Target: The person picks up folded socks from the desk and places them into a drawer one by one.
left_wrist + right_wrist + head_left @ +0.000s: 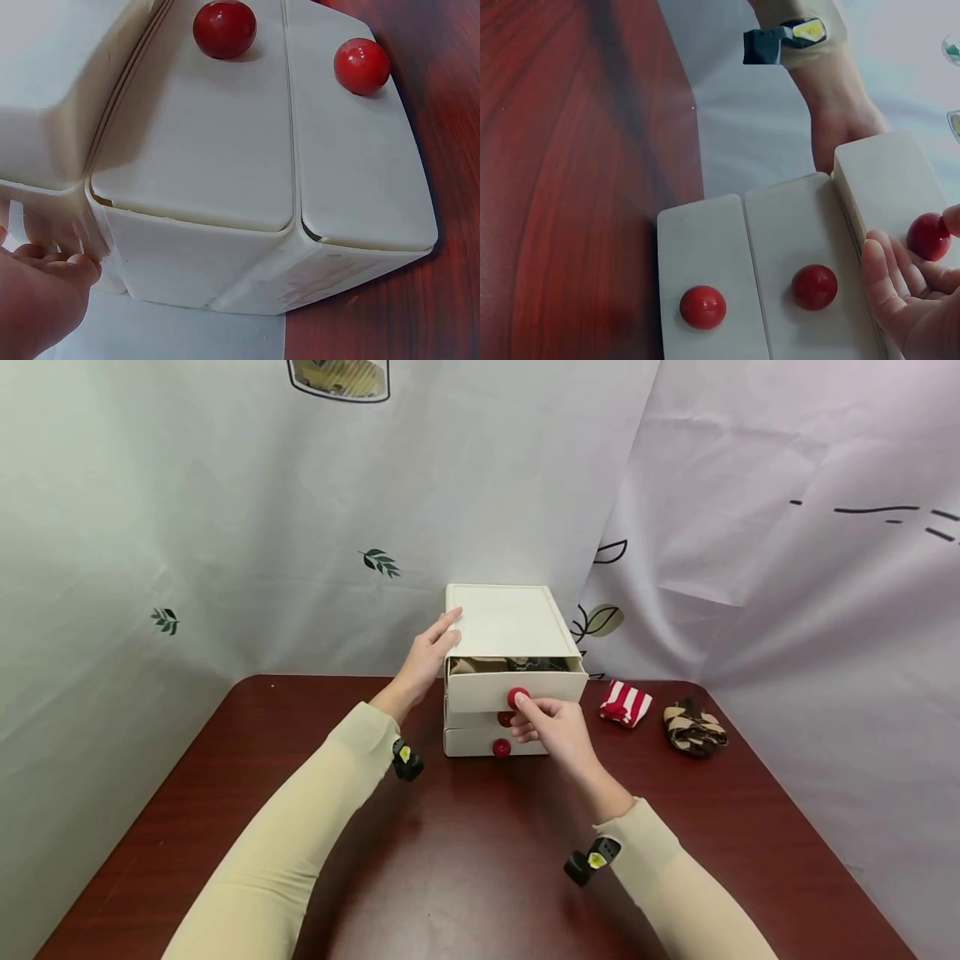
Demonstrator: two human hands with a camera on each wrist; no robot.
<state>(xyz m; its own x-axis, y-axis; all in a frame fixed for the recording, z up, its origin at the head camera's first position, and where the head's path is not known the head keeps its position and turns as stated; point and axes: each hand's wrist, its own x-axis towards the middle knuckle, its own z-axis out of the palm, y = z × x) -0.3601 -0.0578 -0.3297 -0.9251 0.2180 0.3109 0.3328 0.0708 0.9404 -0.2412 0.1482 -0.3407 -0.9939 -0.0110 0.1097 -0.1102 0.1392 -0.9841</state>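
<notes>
A small white drawer cabinet (506,614) with three drawers and round red knobs stands at the back of the table. Its top drawer (480,692) is pulled partway out, and beige and dark folded cloth (536,664) shows inside. With thumb and fingers my right hand (558,731) pinches the red knob (928,236) of that drawer. My left hand (426,660) rests against the cabinet's upper left side, fingers extended along the top edge. In the left wrist view, part of the left hand (45,296) touches the side. The middle drawer (202,127) and bottom drawer (360,150) are closed.
Right of the cabinet lie a folded red-and-white striped cloth (626,703) and a bundled black-and-tan patterned cloth (693,727). The dark red wooden table (450,860) extends in front. A pale printed curtain (300,527) hangs close behind and at both sides.
</notes>
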